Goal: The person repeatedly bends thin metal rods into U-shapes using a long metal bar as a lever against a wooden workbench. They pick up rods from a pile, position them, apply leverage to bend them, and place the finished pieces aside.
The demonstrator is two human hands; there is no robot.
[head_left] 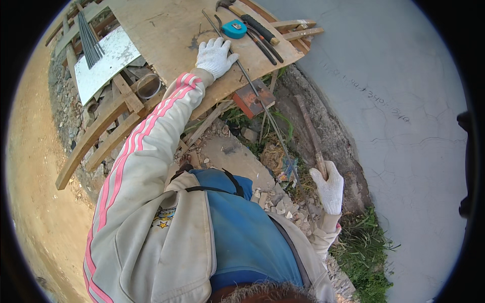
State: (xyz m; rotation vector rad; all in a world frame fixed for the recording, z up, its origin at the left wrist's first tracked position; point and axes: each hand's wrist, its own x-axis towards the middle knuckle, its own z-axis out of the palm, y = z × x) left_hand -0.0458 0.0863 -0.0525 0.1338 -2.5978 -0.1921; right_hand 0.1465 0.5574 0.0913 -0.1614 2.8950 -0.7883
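My left hand (216,58), in a white knit glove, lies flat on a wooden board with fingers spread. Under its forefinger and thumb passes a thin metal rod (246,74), which runs off the board's near edge toward the rubble. My right hand (329,188), gloved too, is closed around the lower end of a rusty bar (309,129) beside the wall. Beyond the left hand sit a teal tape measure (234,29), pincers with dark handles (262,46) and a hammer (255,25). A red brick (253,98) is just below the board's edge.
The board (166,35) rests on a wooden frame (111,118). At the far left, several grey rods (87,40) lie across a white sheet (108,63). A grey wall (404,111) stands at the right. Broken rubble (283,202) and grass (366,252) are along its foot.
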